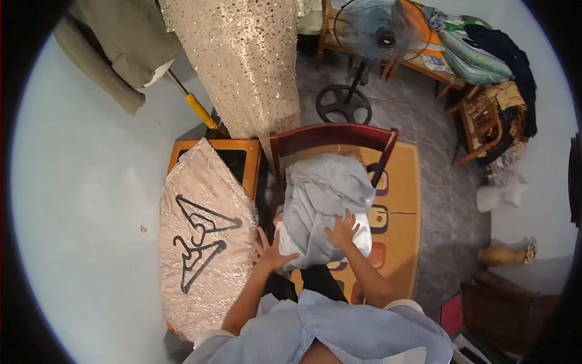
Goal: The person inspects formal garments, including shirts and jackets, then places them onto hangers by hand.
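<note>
A pale grey-blue satin cloth lies bunched over the seat of a dark red wooden chair in front of me. My left hand is at the cloth's lower left edge, fingers spread, with nothing held. On the cloth's right part rests my right hand, its fingers also apart. To the left, two black hangers lie on a shiny pink cloth that covers most of a wooden table.
A sequined dress and a grey jacket hang at the back left. Behind the chair stands a fan. Clothes cover a bench and a wooden chair at right. A patterned mat lies below.
</note>
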The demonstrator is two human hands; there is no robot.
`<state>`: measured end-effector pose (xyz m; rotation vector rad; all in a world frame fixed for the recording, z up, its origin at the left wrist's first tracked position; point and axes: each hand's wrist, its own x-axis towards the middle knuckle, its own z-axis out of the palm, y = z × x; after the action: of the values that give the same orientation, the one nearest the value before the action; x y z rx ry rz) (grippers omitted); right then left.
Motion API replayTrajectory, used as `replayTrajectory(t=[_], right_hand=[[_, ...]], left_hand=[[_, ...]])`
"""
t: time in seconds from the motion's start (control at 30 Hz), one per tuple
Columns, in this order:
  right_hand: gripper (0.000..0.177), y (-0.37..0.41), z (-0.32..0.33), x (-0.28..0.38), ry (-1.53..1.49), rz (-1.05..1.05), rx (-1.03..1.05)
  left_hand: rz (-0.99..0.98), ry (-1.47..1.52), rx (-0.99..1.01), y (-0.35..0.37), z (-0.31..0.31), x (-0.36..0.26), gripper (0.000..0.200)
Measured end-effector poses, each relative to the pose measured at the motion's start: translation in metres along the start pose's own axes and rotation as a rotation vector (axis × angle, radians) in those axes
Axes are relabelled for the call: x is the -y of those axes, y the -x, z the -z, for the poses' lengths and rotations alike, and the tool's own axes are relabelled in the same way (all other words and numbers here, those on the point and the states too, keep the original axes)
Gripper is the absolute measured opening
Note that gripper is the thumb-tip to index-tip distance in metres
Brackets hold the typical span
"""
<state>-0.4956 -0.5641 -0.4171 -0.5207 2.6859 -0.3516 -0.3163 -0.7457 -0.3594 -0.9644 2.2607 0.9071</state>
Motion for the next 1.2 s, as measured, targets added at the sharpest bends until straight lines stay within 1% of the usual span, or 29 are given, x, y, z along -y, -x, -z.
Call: replayTrajectory(t=[0.03, 0.1, 0.17, 0.2, 0.27, 0.3, 0.33, 0.37, 0.4, 0.47, 0.5, 0.57, 0.6, 0.63, 0.67, 0.7, 0.73, 0.8, 0.87, 0.9, 1.0, 1.07, 1.1, 1.17, 1.2], right_hand=[[0.068, -0.027, -0.006, 0.002, -0.026, -0.011, 0.006], [0.068, -0.083, -0.016, 0.007, -0.061, -0.039, 0.021], [0.064, -0.132, -0.022, 0.017, -0.048, -0.002, 0.001], [0.062, -0.158, -0.030, 0.020, -0.041, 0.027, -0.016], [0.060, -0.201, -0.028, 0.027, -0.075, 0.119, -0.020], [0.059, -0.228, -0.033, 0.028, -0.049, 0.142, -0.048], [0.058, -0.253, -0.040, 0.027, -0.020, 0.163, -0.075], [0.061, -0.278, -0.045, 0.028, 0.071, 0.115, -0.048], [0.065, -0.301, -0.048, 0.029, 0.166, 0.067, -0.018], [0.080, -0.333, -0.051, 0.024, 0.174, 0.153, -0.052], [0.080, -0.341, -0.045, 0.025, 0.174, 0.157, -0.030], [0.097, -0.348, -0.029, 0.022, 0.131, 0.147, 0.207], [0.102, -0.357, -0.062, 0.010, 0.149, 0.242, 0.085], [0.102, -0.363, -0.087, -0.007, 0.151, 0.243, 0.089], [0.103, -0.344, -0.070, 0.006, 0.180, 0.143, 0.069], [0.104, -0.324, -0.050, 0.020, 0.209, 0.040, 0.045], [0.087, -0.311, -0.035, 0.026, 0.174, 0.054, 0.125], [0.061, -0.270, -0.045, 0.021, 0.029, 0.212, -0.301], [0.039, -0.218, -0.035, 0.016, -0.052, 0.319, -0.317], [0.038, -0.190, -0.033, 0.011, -0.069, 0.332, -0.318], [0.035, -0.108, -0.018, -0.004, -0.092, 0.345, -0.287], [0.034, -0.060, -0.005, -0.017, -0.036, 0.269, -0.171], [0.033, -0.039, 0.003, -0.024, -0.029, 0.250, -0.147], [0.034, -0.012, 0.013, -0.038, 0.000, 0.224, -0.136], [0.034, -0.005, 0.020, -0.043, 0.004, 0.217, -0.146]], left_hand=[[0.058, 0.015, 0.013, -0.005, -0.006, -0.008, 0.120], [0.131, 0.093, 0.120, -0.015, -0.012, -0.017, 0.119], [0.215, 0.125, 0.163, -0.024, -0.028, -0.018, 0.118], [0.181, 0.147, 0.100, -0.029, -0.046, -0.005, 0.116], [0.250, 0.218, 0.125, -0.028, -0.041, -0.008, 0.112], [0.168, 0.156, 0.090, -0.036, -0.060, 0.014, 0.114], [0.222, 0.185, 0.089, -0.035, -0.060, 0.018, 0.113], [0.278, 0.218, 0.092, -0.032, -0.065, 0.023, 0.112], [0.248, 0.129, 0.098, -0.040, -0.102, 0.059, 0.113], [0.411, 0.307, 0.095, -0.021, -0.061, 0.022, 0.109], [0.364, 0.260, 0.043, -0.022, -0.089, 0.046, 0.104], [0.425, 0.309, 0.066, -0.015, -0.078, 0.031, 0.103], [0.421, 0.296, 0.040, -0.014, -0.081, 0.031, 0.101], [0.431, 0.307, 0.038, -0.013, -0.084, 0.028, 0.097], [0.436, 0.317, 0.034, -0.014, -0.084, 0.024, 0.094], [0.318, 0.217, -0.042, -0.019, -0.114, 0.047, 0.086], [0.295, 0.220, -0.062, -0.023, -0.116, 0.046, 0.083], [0.258, 0.230, -0.084, -0.030, -0.114, 0.037, 0.080], [0.278, 0.229, -0.091, -0.039, -0.103, 0.028, 0.072], [0.289, 0.227, -0.093, -0.043, -0.097, 0.023, 0.070], [0.168, 0.146, -0.214, -0.047, -0.062, -0.003, 0.066], [-0.052, 0.083, -0.422, -0.052, -0.052, -0.006, 0.064], [-0.016, 0.042, -0.409, -0.047, -0.031, -0.027, 0.058], [-0.111, -0.118, -0.642, -0.058, -0.021, -0.042, 0.056], [-0.124, -0.113, -0.665, -0.058, -0.011, -0.060, 0.058]])
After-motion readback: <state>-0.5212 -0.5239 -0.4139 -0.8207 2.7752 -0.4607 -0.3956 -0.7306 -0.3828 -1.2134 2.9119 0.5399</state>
